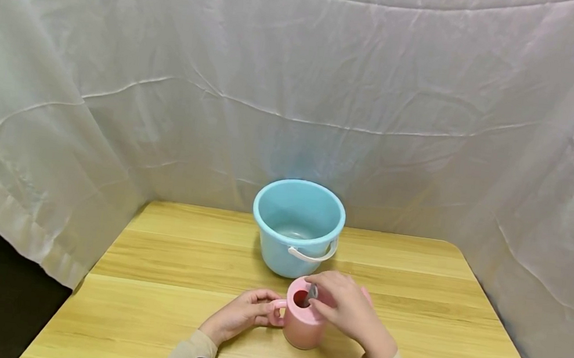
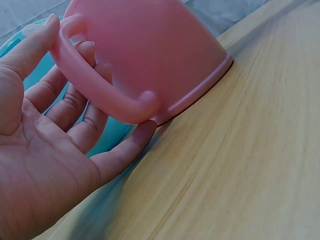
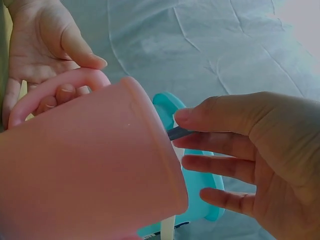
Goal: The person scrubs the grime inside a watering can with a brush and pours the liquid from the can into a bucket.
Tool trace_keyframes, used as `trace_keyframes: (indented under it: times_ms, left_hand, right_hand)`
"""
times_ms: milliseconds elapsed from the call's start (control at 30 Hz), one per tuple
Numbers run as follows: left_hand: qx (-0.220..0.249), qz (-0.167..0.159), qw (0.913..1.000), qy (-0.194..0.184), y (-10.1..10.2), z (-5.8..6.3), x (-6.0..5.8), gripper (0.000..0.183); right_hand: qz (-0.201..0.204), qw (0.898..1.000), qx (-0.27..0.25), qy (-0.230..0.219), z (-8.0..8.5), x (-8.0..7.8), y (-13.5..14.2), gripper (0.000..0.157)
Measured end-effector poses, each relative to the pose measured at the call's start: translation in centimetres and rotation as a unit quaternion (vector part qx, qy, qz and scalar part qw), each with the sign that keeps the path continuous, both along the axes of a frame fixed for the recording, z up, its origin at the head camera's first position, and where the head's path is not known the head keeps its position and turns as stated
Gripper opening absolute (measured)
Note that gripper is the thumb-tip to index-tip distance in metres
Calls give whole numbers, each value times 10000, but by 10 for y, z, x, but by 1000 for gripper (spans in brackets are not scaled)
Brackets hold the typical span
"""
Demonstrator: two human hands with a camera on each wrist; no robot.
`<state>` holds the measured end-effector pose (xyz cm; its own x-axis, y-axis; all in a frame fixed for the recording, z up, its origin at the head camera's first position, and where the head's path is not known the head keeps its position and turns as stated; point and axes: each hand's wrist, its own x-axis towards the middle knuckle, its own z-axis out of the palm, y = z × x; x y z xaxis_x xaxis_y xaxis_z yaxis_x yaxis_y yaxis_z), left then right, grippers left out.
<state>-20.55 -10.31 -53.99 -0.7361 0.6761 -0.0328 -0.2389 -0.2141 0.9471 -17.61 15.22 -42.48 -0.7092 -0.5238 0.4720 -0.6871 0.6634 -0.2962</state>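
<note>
A pink watering can (image 1: 302, 333) stands upright on the wooden table, its round opening facing up and its spout (image 1: 366, 295) to the right. My left hand (image 1: 242, 314) holds the can's loop handle (image 2: 95, 82), thumb on the upper part and fingers reaching through and behind it. At the opening, my right hand (image 1: 349, 307) pinches a slim grey object (image 1: 313, 291) between thumb and forefinger, the other fingers spread. The grey object's lower part is hidden inside the can, and I cannot tell what kind of thing it is.
Just behind the can stands a light blue bucket (image 1: 284, 257) with a white handle (image 1: 312, 257) hanging at its front. Pale curtains (image 1: 328, 90) enclose the table (image 1: 168, 260) at the back and both sides.
</note>
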Motion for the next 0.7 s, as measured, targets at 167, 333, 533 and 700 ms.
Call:
trace_keyframes:
  times_ms: [167,333,533,700]
  left_hand:
    - [-15,6,10000,-32,0,0,0,24]
    - [-35,10,10000,-55,0,-2,-1,25]
    - [-49,16,10000,-29,1,-2,-1,25]
    - [-31,17,10000,-12,1,-2,-1,25]
  right_hand:
    - [-60,9998,-108,-135,4,2,2,37]
    - [56,9988,-378,317,7,2,3,35]
    - [517,9927,-666,858,9,3,5,39]
    - [608,9913,-701,932,14,7,6,40]
